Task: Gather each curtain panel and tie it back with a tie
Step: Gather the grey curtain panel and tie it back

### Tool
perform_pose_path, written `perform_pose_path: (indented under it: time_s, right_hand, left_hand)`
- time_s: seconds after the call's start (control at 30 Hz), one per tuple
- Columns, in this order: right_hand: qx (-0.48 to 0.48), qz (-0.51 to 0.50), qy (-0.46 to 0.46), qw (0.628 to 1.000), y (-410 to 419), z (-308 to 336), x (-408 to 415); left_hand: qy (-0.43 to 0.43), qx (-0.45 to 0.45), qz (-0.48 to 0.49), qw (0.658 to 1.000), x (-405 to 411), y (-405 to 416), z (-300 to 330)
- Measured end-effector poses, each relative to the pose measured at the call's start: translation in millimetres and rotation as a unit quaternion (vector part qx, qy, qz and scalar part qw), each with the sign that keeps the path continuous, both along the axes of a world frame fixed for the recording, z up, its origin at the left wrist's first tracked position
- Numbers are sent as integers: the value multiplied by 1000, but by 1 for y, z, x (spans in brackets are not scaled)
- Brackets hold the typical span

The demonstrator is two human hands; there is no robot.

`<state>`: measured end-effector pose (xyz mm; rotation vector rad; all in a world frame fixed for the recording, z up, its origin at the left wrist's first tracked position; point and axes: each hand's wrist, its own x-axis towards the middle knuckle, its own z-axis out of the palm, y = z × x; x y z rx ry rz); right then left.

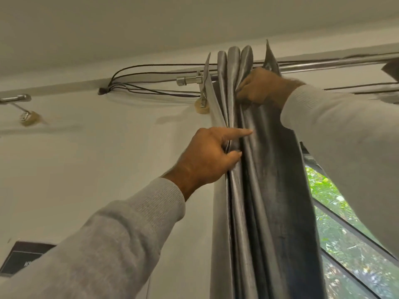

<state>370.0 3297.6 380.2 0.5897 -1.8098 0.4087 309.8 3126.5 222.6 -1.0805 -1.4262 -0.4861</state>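
A grey, shiny curtain panel (267, 190) hangs bunched in folds from a chrome rod (323, 64) at the left end of the window. My right hand (262, 87) grips the folds high up, just under the rod. Lower down, my left hand (207, 156) pinches the left folds with thumb and curled fingers, its index finger stretched out across the fabric. No tie is in view.
Dark cables (151, 69) run along the wall from a hook to the rod. The rod's bracket (201, 104) is fixed to the wall left of the curtain. A second rod end (16, 98) shows at far left. The window (349, 244) with greenery lies to the right.
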Motion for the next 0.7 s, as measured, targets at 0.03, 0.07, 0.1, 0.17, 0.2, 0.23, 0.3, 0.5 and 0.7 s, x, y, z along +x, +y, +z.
perform_pose_path:
  time_s: [0.03, 0.07, 0.1, 0.17, 0.2, 0.23, 0.3, 0.5, 0.7]
  right_hand:
    - [-19, -28, 16, 999, -5, 5, 1]
    - [-26, -43, 36, 998, -8, 8, 3]
    - [-29, -51, 24, 998, -12, 11, 7]
    - [-31, -25, -3, 999, -15, 9, 13]
    - [-40, -5, -20, 999, -13, 7, 14]
    - [-52, 21, -28, 998, -9, 7, 13]
    - [-105, 72, 1, 992, 2, 5, 9]
    - [-235, -302, 143, 913, 42, -10, 6]
    - [41, -305, 102, 946, 1, -28, 20]
  left_hand:
    - [-1, -3, 9, 1000, 1, 1, 0]
    - [-1, -6, 15, 1000, 3, 3, 0]
    - [1, -8, 23, 1000, 5, 5, 0]
    - [-7, -13, 52, 999, 7, 7, 3]
    - [-11, -14, 72, 997, 9, 7, 4]
    - [-10, -10, 86, 996, 10, 7, 4]
    - [-8, 5, 90, 996, 10, 6, 5]
    - [-65, 46, 50, 996, 14, -2, -3]
    - [-42, 73, 59, 995, 21, 2, -9]
